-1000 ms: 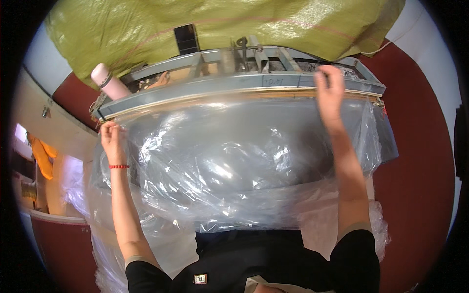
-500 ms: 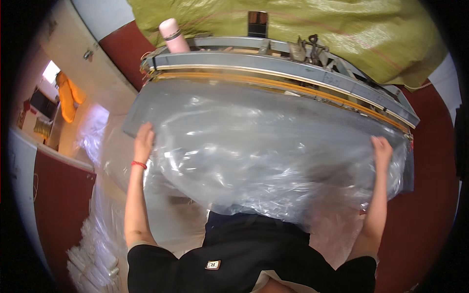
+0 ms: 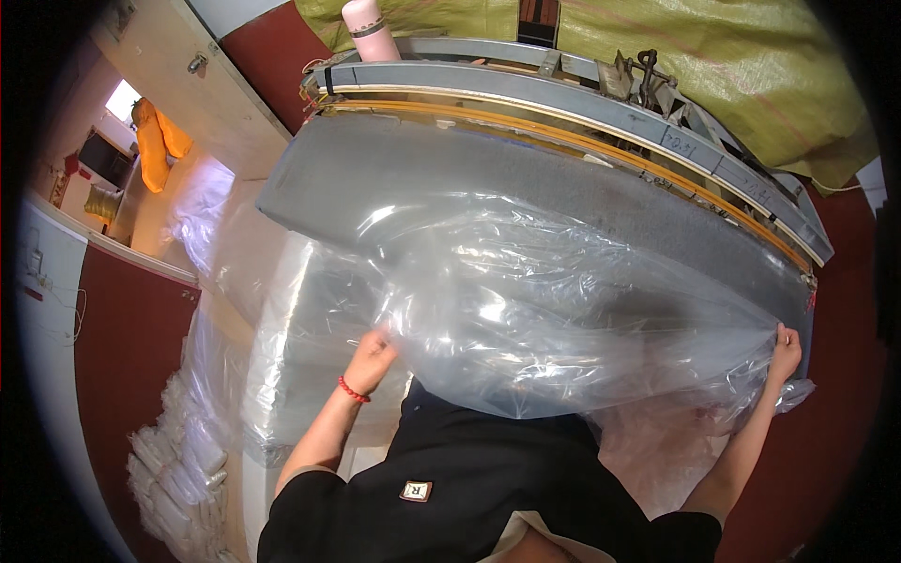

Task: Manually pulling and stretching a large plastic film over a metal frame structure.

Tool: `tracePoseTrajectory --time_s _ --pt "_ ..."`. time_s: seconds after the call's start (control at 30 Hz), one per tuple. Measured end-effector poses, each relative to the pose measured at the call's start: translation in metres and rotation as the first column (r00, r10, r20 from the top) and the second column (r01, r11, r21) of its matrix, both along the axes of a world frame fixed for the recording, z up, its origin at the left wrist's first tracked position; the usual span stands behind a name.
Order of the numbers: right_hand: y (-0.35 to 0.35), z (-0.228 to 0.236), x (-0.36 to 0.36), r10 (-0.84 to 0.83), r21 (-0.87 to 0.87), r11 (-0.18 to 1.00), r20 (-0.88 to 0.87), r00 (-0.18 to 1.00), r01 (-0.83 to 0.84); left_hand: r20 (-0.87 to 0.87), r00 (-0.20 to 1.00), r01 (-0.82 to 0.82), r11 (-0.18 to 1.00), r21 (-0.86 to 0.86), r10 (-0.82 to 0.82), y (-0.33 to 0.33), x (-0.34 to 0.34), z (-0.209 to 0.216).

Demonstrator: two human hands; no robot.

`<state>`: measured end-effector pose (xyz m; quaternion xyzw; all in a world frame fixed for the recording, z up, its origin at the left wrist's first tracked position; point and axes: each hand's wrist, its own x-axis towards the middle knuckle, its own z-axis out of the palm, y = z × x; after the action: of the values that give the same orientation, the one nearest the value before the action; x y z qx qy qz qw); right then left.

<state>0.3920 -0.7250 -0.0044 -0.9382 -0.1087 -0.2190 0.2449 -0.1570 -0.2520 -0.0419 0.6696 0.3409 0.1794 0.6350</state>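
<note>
A wide sheet of clear plastic film (image 3: pixel 535 310) stretches between my hands, wrinkled and shiny, sagging toward my waist. My left hand (image 3: pixel 374 355), with a red bead bracelet on the wrist, is closed on the film's left edge; the hand is slightly blurred. At the far right, my right hand (image 3: pixel 786 353) pinches the film's right corner, pulling creases out from it. Under the film lies a dark grey work surface (image 3: pixel 338 174), bare along its far side. Beyond it runs a long grey metal beam (image 3: pixel 526 89) with orange strips (image 3: pixel 563 136) along its near edge.
A pink bottle (image 3: pixel 371 33) stands behind the beam's left end. Metal clamp parts (image 3: pixel 643 80) sit behind its right half. More clear film (image 3: pixel 310 328) hangs at the left, near bundled plastic (image 3: pixel 178 464) on the floor. A yellow-green woven sheet (image 3: pixel 713 75) covers the back.
The film has come away from the beam toward me, baring the far part of the grey surface. My left hand has moved right and nearer; my right hand has moved outward and nearer.
</note>
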Motion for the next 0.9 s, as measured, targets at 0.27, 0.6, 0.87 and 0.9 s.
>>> tracePoseTrajectory --time_s 0.27,0.6,0.87,0.9 --pt "-0.004 0.002 -0.006 -0.022 -0.006 1.000 -0.015 1.000 0.022 0.161 0.845 -0.431 0.470 0.771 0.510 0.024 0.026 0.046" --pt "0.001 0.003 -0.007 0.013 0.015 1.000 0.026 1.000 -0.013 0.104 0.913 0.381 0.915 0.132 -0.395 -0.010 0.065 0.050" --pt "-0.002 -0.001 -0.002 0.017 -0.009 1.000 0.032 0.999 -0.017 0.454 0.720 0.687 0.631 -0.360 -0.525 -0.016 0.067 0.014" --pt "-0.002 -0.001 -0.002 0.016 -0.007 1.000 0.030 0.999 -0.016 0.643 0.720 0.662 0.538 -0.522 -0.263 -0.014 0.067 0.018"
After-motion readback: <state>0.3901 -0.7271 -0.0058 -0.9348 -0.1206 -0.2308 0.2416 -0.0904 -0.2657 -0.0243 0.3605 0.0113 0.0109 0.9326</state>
